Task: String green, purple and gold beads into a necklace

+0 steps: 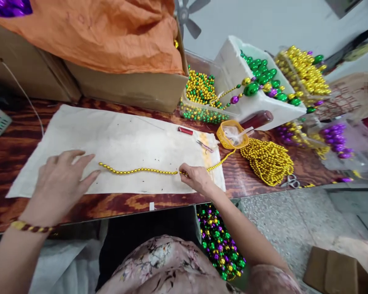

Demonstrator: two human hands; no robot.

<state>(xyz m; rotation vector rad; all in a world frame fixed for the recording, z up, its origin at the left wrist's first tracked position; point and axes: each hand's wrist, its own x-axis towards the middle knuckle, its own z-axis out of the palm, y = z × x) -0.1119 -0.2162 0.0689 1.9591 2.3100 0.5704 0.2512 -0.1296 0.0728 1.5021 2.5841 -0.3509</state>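
Observation:
A strand of gold beads (141, 170) lies in a gentle curve across the white cloth (135, 139). Its left end is near my left hand (63, 173), which hovers over the cloth with fingers spread and nothing in them. My right hand (196, 176) pinches gold beads at the strand's right end; a small gap shows just left of the fingertips. From behind this hand more gold beads run right, past a yellow basket (232, 139), to a heaped coil of gold beads (266, 161). A red lighter (185, 130) and small snips (205, 146) lie on the cloth's far side.
Cardboard boxes (122, 87) under an orange cloth (110, 32) line the back. A clear bin of small beads (199, 92) and a white foam box (233, 53) with large beads stand right of them. Grey scissors (290, 182) lie by the coil. Mixed beads (222, 241) fill a container below the table.

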